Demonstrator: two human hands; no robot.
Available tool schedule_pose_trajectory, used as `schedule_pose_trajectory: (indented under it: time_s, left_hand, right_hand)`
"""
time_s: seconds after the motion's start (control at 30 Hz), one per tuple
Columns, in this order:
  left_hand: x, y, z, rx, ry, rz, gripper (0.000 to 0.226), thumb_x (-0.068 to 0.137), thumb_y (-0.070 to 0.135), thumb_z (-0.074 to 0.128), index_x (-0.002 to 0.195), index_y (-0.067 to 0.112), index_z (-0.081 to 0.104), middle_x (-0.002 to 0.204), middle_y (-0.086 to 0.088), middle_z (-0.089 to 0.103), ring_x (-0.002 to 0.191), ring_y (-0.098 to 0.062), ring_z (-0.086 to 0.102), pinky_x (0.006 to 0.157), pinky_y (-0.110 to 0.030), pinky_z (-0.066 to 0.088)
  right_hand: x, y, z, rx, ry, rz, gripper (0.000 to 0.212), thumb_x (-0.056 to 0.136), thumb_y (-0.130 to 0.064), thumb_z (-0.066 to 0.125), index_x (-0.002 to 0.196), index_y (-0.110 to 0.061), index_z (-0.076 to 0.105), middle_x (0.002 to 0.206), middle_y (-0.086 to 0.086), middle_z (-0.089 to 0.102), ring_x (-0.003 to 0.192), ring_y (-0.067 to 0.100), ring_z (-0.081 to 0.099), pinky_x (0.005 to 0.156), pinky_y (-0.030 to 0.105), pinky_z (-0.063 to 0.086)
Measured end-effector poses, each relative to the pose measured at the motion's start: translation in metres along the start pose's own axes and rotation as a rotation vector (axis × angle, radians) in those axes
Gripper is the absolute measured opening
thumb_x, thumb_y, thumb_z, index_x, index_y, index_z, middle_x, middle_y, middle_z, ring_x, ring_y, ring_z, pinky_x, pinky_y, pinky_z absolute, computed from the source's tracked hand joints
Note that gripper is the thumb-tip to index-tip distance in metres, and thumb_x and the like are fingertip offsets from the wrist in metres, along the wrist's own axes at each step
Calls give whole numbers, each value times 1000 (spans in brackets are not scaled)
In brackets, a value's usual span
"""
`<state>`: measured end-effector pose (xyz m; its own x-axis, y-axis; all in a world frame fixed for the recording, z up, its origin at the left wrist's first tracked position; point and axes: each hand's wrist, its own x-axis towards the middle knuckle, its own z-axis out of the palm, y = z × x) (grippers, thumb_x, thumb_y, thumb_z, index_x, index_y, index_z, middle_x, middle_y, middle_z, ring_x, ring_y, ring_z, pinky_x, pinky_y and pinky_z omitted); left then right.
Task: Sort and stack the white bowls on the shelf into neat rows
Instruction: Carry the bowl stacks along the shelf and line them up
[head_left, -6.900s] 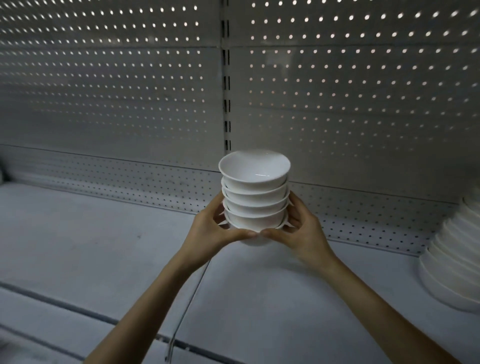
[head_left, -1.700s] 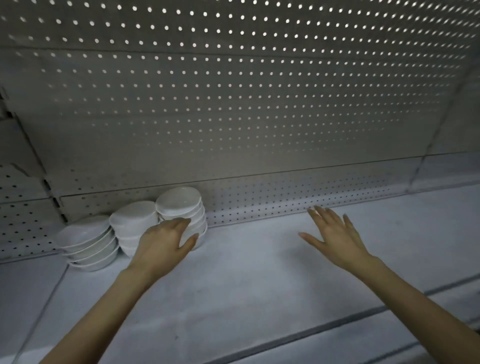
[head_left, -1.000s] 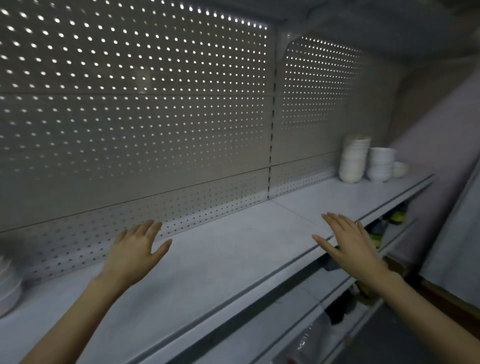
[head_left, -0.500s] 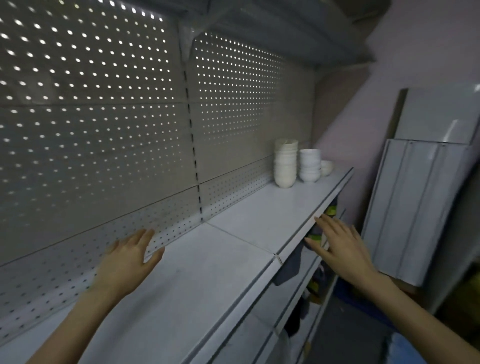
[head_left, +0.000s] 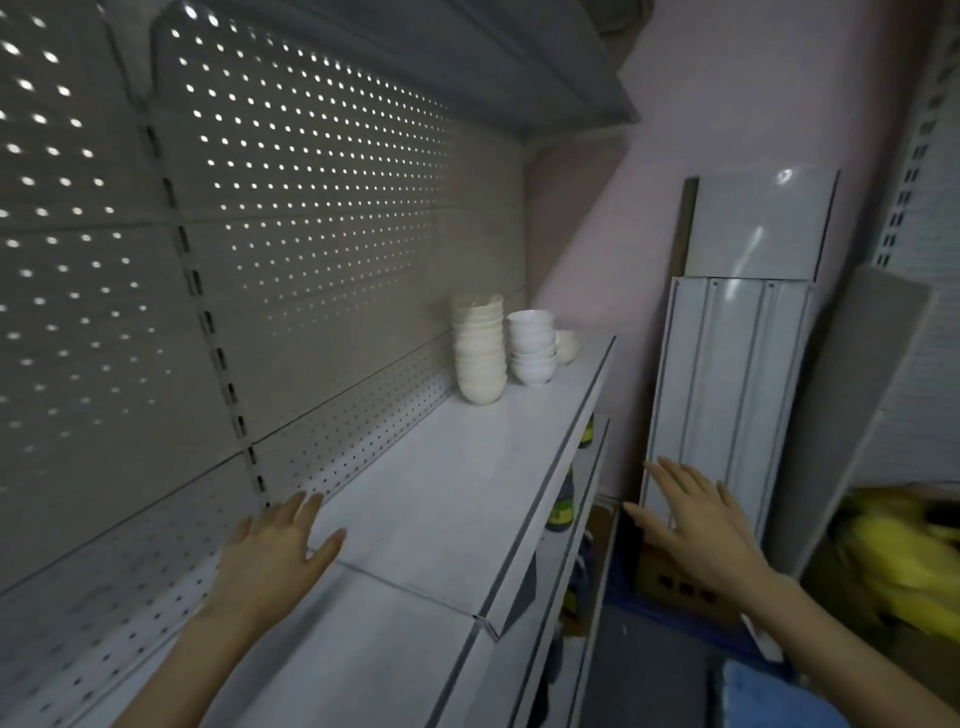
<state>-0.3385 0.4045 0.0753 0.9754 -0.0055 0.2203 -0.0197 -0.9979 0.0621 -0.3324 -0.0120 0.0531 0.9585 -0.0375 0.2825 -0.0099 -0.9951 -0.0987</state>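
The left hand (head_left: 275, 556) over the shelf (head_left: 441, 493) and the right hand (head_left: 691, 525) beyond its edge are held empty, fingers (head_left: 306, 512) spread. The white bowls (head_left: 532, 345) are stacked at the far end; the tall stack (head_left: 480, 358) could be toppled if grasped hastily

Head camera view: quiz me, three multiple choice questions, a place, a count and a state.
1. Where do the bowls stand? A) far end of the shelf B) floor C) in a box
2. How many bowl stacks? A) five B) two C) none
3. Left hand and right hand are: A) gripping bowls B) open, empty C) fists

1 A: they sit at the shelf's far end. 2 B: tall stack and short stack, plus a lone bowl. 3 B: both spread, holding nothing.
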Motion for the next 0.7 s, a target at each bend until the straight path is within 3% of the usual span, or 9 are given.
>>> schedule_pose_trajectory:
  time_s: [0.13, 0.33, 0.5, 0.7]
  left_hand:
    - [43, 37, 13, 5, -8, 27, 65, 97, 54, 32, 150, 17, 25, 155, -4, 30, 137, -19, 38, 114, -37, 25]
    - [110, 118, 41, 16, 14, 54, 64, 96, 53, 34, 148, 16, 31, 152, -3, 36, 136, -17, 40, 114, -38, 25]
    - [164, 197, 53, -2, 89, 46, 62, 96, 53, 37, 143, 13, 42, 145, -7, 46, 128, -22, 51, 109, -42, 34]
    - [215, 275, 75, -62, 41, -1, 62, 96, 53, 34, 149, 19, 30, 153, 0, 34, 135, -15, 41, 113, -34, 28]
  right_hand:
    - [28, 42, 8, -11, 8, 49, 123, 52, -85, -28, 148, -25, 20, 154, -6, 23, 140, 14, 22, 115, 42, 17]
    - [92, 121, 18, 10, -45, 40, 132, 40, -87, -32, 150, -24, 3, 158, -4, 8, 145, 16, 8, 116, 43, 5]
    - [147, 198, 17, -14, -17, 16, 130, 42, -87, -32, 150, -26, 8, 157, -5, 13, 143, 13, 15, 116, 40, 9]
    - [212, 270, 21, -23, -35, -22, 130, 43, -87, -32, 150, -27, 10, 157, -5, 14, 143, 13, 16, 116, 40, 11]
